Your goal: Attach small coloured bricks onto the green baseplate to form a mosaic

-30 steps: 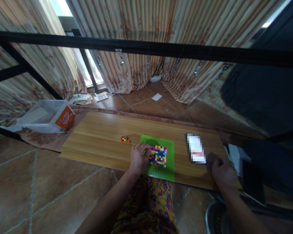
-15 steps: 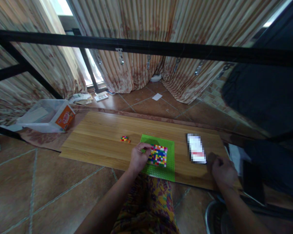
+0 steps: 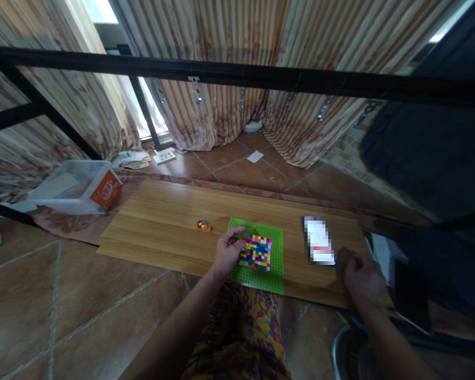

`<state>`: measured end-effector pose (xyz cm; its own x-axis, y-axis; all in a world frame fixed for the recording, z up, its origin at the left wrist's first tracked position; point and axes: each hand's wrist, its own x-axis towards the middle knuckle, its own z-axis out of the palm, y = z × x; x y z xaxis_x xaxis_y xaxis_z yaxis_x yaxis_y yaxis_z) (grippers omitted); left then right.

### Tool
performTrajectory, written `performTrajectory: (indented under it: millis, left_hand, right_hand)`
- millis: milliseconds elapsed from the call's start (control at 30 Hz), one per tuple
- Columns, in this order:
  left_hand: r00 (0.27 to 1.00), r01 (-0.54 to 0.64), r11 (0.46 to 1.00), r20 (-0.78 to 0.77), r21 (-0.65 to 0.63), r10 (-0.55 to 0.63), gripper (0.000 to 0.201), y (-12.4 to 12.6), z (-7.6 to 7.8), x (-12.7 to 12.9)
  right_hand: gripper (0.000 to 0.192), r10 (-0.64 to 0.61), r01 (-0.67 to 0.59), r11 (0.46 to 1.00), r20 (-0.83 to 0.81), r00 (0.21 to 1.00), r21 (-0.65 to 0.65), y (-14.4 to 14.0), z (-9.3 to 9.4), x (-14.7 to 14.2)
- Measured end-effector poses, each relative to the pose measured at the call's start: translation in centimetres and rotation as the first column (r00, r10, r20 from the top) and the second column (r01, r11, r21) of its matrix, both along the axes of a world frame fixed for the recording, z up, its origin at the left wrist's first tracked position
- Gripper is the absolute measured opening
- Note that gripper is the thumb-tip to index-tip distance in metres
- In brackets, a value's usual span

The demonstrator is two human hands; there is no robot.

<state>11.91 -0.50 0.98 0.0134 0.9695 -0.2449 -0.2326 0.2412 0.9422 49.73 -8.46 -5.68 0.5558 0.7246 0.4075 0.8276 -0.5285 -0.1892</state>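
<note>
A green studded baseplate (image 3: 277, 264) lies on the wooden board, carrying a dense square patch of small multicoloured bricks (image 3: 257, 252). Over the patch's upper left corner is my left hand (image 3: 226, 253), its thumb and index finger apart. The thumb is at the edge of the bricks, and no brick shows between the fingers. My right hand (image 3: 363, 277) rests curled into a loose fist at the board's right end; nothing shows in it. A phone (image 3: 319, 240) with a lit, blurred screen lies just left of that fist. Left of the baseplate sits a small heap of loose bricks (image 3: 202, 225).
The wooden board (image 3: 154, 211) is low and long. A clear plastic bin (image 3: 73, 190) with an orange label stands beyond its left end. A dark rail (image 3: 237, 71) crosses ahead, before striped curtains (image 3: 237, 31). A dark device (image 3: 410, 295) lies right of my right hand.
My left hand's index finger has lifted away from the thumb, so the pinch at the patch's upper left corner has opened. My right hand and the phone stay where they were.
</note>
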Motion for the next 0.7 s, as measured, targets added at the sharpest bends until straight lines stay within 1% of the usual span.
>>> performTrajectory:
  millis: [100, 233, 367, 500, 700]
  left_hand:
    - [0.998, 0.063, 0.998, 0.005, -0.003, -0.063, 0.031, -0.03, 0.53, -0.18]
    - [0.994, 0.109, 0.994, 0.002, -0.009, -0.109, 0.029, -0.03, 0.81, -0.41]
    - [0.994, 0.106, 0.994, 0.034, 0.008, -0.106, 0.026, 0.02, 0.63, -0.41]
    - [0.989, 0.125, 0.992, 0.077, -0.002, -0.125, 0.026, 0.04, 0.34, -0.34]
    - [0.989, 0.099, 0.995, 0.106, 0.009, -0.1, 0.025, -0.04, -0.09, -0.25]
  right_hand:
    - [0.039, 0.012, -0.012, 1.0, 0.023, 1.0, -0.003, -0.06, -0.14, 0.14]
    - [0.039, -0.023, 0.024, 0.999, 0.036, 0.999, -0.023, -0.08, -0.21, 0.06]
    - [0.039, -0.028, 0.029, 0.999, 0.043, 0.999, -0.025, -0.03, -0.26, 0.05]
    - [0.04, -0.043, 0.045, 0.998, 0.053, 0.998, -0.035, 0.01, -0.31, 0.16]
    - [0.039, -0.036, 0.037, 0.999, 0.032, 0.999, -0.031, -0.03, -0.22, 0.04]
